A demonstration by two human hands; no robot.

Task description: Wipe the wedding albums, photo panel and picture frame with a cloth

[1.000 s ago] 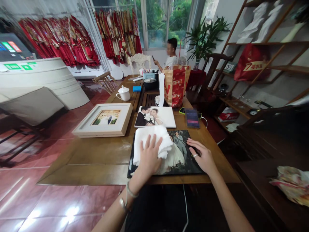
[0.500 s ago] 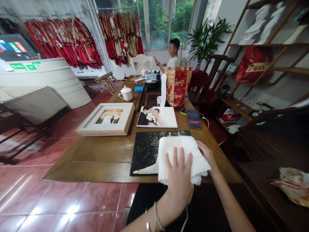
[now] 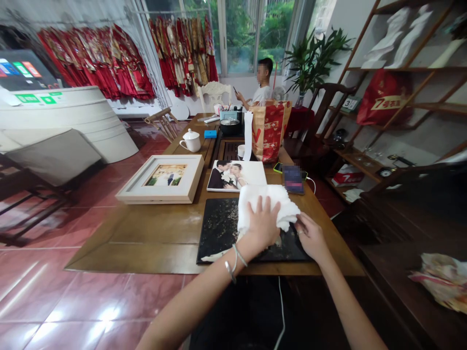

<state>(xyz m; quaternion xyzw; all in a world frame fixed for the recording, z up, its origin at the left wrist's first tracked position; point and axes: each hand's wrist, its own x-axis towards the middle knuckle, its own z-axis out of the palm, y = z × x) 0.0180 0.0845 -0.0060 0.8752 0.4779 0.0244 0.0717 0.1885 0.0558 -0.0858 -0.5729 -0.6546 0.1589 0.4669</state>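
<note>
- The dark photo panel (image 3: 219,223) lies flat on the wooden worktop (image 3: 146,238), close to its near edge; everything below is placed from this panel.
- On the panel, over the middle of its far side, sits a bunched white cloth (image 3: 251,197), its top reaching past the panel's far edge.
- The left hand (image 3: 263,224) lies on the cloth, palm down with fingers spread apart, its forearm crossing the panel's near edge; two bracelets (image 3: 234,262) circle the wrist.
- The right hand (image 3: 310,236) is at the panel's right edge, fingers partly curled beside the cloth's right corner; whether they pinch the cloth or only the edge, I cannot tell.
- Just beyond the panel lies a white-edged photo board (image 3: 257,172) showing a couple; whether the cloth touches it is unclear.
- Beyond the panel to the left, a pale box frame (image 3: 166,175) lies face up.
- Beyond the panel to the right lies a phone (image 3: 293,180), partly over a green-edged one (image 3: 278,167).
- Farther beyond the panel stand a red-and-brown paper bag (image 3: 272,131), a lidded white cup (image 3: 192,141) and a black pot (image 3: 229,127).
- Farthest from the panel, a person (image 3: 260,94) in white sits holding a handheld device.
</note>
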